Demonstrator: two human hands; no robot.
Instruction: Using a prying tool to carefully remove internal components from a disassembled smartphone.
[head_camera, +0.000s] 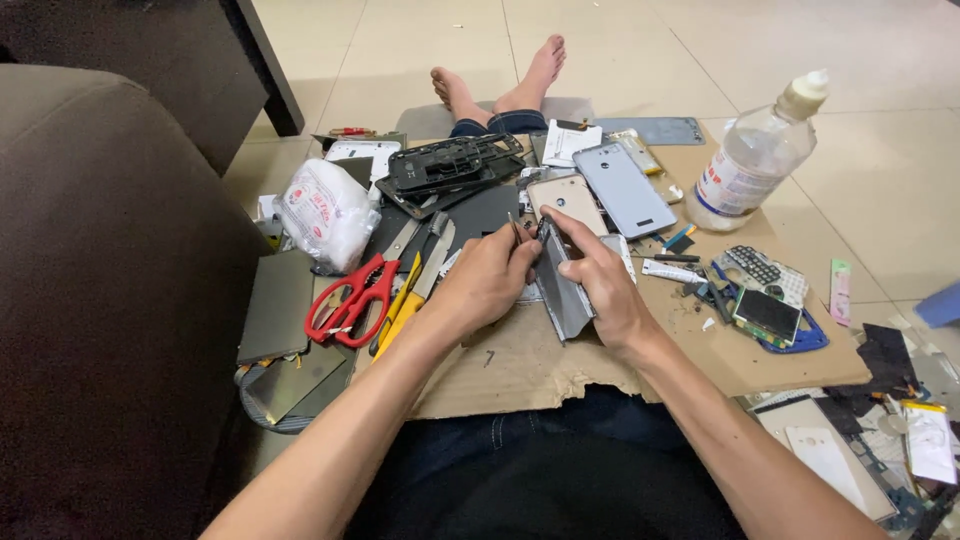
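Tweezers sit pinched in the left hand, tips at a grey phone panel gripped by the right hand, above torn cardboard.

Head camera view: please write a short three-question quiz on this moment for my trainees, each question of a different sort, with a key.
1. True or false: the red scissors lie to the right of the person's right hand.
2. Which thing stands at the far right corner of the cardboard? A) clear plastic bottle B) mug C) lamp
3. Fill in: the left hand holds thin metal ____ against the grey phone part held in the right hand.

Key:
1. False; they lie left of both hands.
2. A, the clear plastic bottle.
3. Tweezers.
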